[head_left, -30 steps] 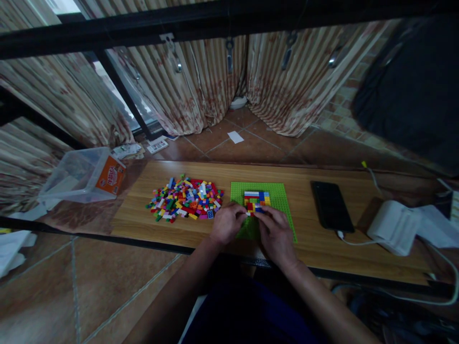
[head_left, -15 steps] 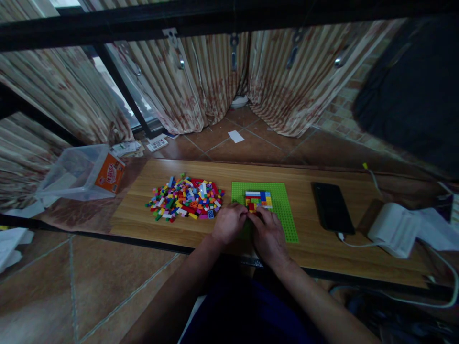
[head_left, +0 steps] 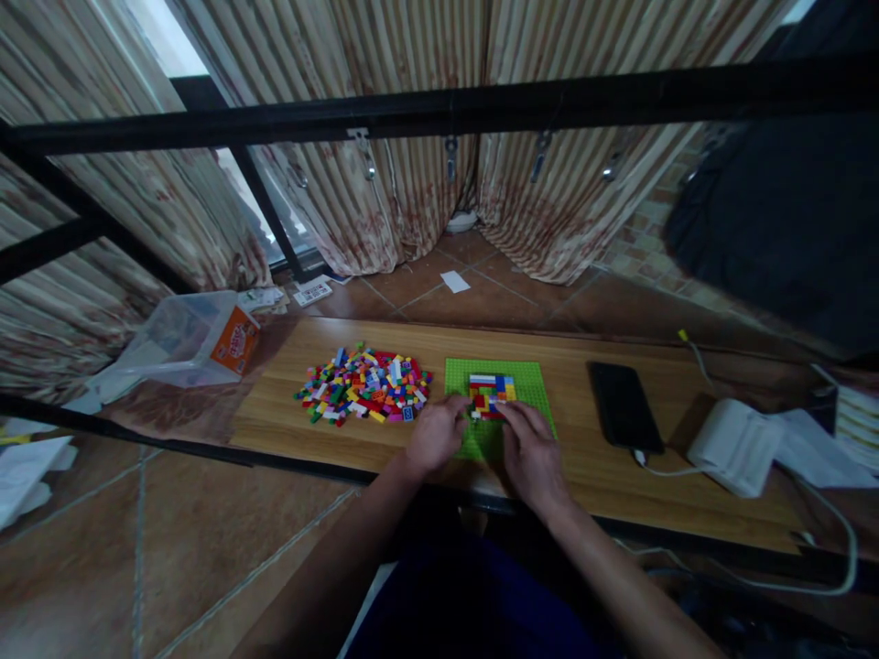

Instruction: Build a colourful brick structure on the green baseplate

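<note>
A green studded baseplate (head_left: 542, 394) lies on the table, bearing a low build of coloured toy bricks (head_left: 492, 381) with red, white, blue and yellow parts. At the build's left front edge is my left hand (head_left: 437, 434), its fingers curled together; what is between the fingertips is too small to make out. My right hand (head_left: 534, 450) pinches at the build's front right corner, thumb and fingertips closed against the bricks there. To the left of my hands spreads a heap of loose toy bricks (head_left: 367, 384) in many colours.
On the right of the wooden table (head_left: 275, 403) lie a black phone (head_left: 623, 405) with a white cable and a white object (head_left: 732, 447). A clear plastic bin (head_left: 185, 339) with an orange label stands left. A black bar (head_left: 412, 114) crosses in front of the curtains.
My hands have moved apart, the right one shifting rightward, so more of the brick build's front shows. The camera view has tilted up slightly.
</note>
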### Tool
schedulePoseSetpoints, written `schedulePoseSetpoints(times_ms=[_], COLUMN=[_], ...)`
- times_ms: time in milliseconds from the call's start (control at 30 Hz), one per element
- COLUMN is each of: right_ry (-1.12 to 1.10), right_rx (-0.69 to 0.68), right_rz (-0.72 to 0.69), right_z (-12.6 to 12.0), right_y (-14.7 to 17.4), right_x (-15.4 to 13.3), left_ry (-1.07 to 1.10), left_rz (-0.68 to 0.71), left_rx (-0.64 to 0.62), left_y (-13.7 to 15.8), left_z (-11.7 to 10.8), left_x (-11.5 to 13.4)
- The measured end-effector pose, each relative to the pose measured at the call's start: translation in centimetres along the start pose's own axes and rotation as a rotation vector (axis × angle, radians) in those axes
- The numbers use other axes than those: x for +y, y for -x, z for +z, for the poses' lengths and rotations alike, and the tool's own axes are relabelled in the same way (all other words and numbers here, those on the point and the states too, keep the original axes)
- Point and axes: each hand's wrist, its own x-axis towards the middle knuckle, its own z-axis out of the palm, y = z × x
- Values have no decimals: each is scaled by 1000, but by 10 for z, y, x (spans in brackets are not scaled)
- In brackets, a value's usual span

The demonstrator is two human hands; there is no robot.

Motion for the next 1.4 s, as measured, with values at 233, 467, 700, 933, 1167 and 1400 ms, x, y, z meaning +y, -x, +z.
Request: schedulePoseSetpoints(times_ms=[233,467,700,933,1167,1400], right_ry=[67,63,128,140,124,137], right_rx=[108,105,104,70,77,86], right_rz=[194,217,132,131,125,150], right_z=[-24,-14,-12,-14,-11,-11], right_y=[20,24,26,25,25,24], right_x=[51,70,75,73,76,72], left_ry=[136,128,29,-107,-335,-256], left_rz=[-129,-331,-440,-521,-619,-586], left_rx=[183,366,479,562,462,508], left_y=[48,87,91,84,67,61], left_z=[-10,-38,-58,-71,-69,-78], left_x=[-18,-47,-58,-74,-80,-65])
